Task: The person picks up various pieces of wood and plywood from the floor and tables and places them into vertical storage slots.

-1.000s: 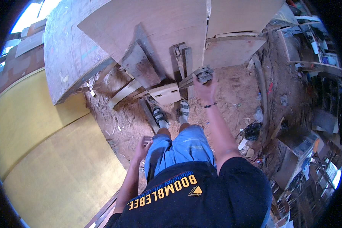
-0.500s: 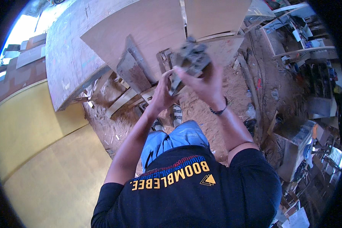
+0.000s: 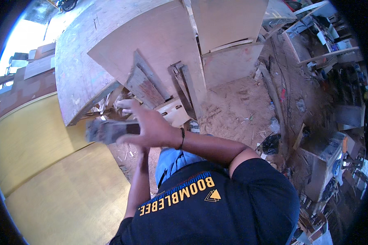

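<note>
- Block [image 3: 106,131], motion-blurred, lying between thumb and fingers of the right hand [image 3: 153,128] and projecting to its left; contact with them cannot be told;
- Right hand: spread wide, thumb on the near side of the block, fingers on the far side;
- Left hand: hidden behind the right, its forearm [image 3: 139,183] showing below; opening and hold cannot be told;
- Yellow sheet [image 3: 69,188], left of the hands; slotted board [image 3: 175,113], just beyond the right hand;
- Step in hand, by judgement: repositioning the block; the next move would call for closing the right fingers firmly.
</note>
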